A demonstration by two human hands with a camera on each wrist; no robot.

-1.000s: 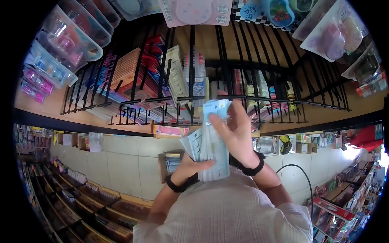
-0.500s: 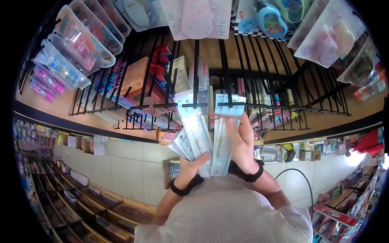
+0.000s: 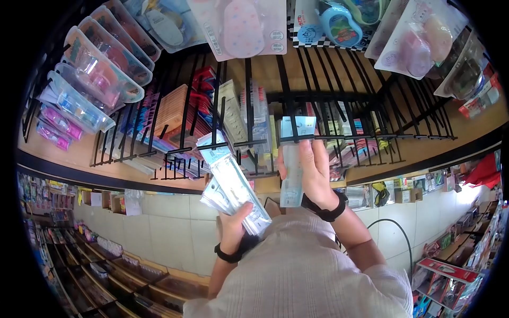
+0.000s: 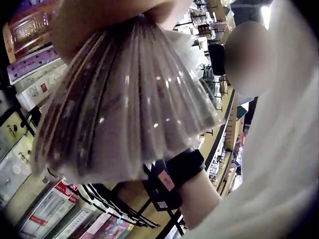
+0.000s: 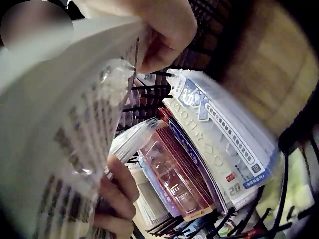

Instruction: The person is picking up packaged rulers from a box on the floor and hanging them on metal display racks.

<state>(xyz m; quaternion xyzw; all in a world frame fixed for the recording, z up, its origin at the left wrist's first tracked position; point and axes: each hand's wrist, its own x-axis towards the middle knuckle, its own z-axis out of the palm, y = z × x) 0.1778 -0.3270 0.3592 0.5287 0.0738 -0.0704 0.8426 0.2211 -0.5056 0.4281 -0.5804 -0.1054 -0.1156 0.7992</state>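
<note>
My left hand (image 3: 233, 228) grips a bundle of slim clear packets with light-blue header cards (image 3: 233, 183), thumb across the lower part. The bundle tilts up to the left, its cards overlapping the front ends of the rack. From close by, the left wrist view shows many clear sleeves (image 4: 114, 114) fanned out below that hand. My right hand (image 3: 318, 177) holds a second, upright stack of similar packets (image 3: 291, 183), thumb on its front face. Its blue header card (image 3: 298, 127) overlaps a black hook's end. In the right wrist view, ruler-like marks show through the plastic (image 5: 79, 129).
Rows of black display hooks (image 3: 366, 135) jut toward me from a wooden-backed rack. Carded goods hang at left, including orange-brown packs (image 3: 172, 111) and white stencil packs (image 5: 219, 134). Blister packs (image 3: 246, 29) hang above. Behind me are a tiled floor (image 3: 164, 222) and stocked shelves.
The single bundle has been parted into two. The left hand's packets have moved left and tilted; the right hand's stack has moved away to the right and up toward the hooks.
</note>
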